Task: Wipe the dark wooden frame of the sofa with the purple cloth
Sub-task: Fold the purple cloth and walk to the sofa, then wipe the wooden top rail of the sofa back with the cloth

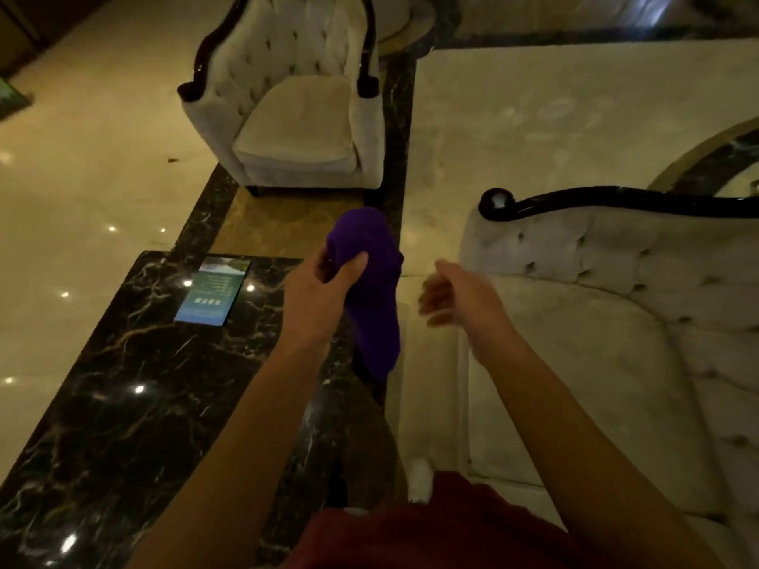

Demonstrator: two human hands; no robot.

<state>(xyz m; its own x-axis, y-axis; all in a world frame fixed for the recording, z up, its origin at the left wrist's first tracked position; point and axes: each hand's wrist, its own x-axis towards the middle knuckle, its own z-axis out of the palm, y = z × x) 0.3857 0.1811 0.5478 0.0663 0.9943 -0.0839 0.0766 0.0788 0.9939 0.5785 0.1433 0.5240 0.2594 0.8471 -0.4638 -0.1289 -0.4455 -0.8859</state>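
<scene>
My left hand (324, 281) grips the purple cloth (376, 289), which hangs down from it over the floor in the middle of the view. My right hand (451, 295) hovers just right of the cloth, blurred, fingers loosely curled and holding nothing. The cream tufted sofa (616, 322) fills the right side. Its dark wooden frame (608, 201) runs along the top of the backrest and ends in a round scroll at the left, well above and right of both hands.
A matching armchair (295, 117) with dark trim stands at the top centre. A blue-green card (213, 295) lies on the black marble floor band at the left. A pale rug (554, 117) spreads behind the sofa. My red shorts and a white shoe show at the bottom.
</scene>
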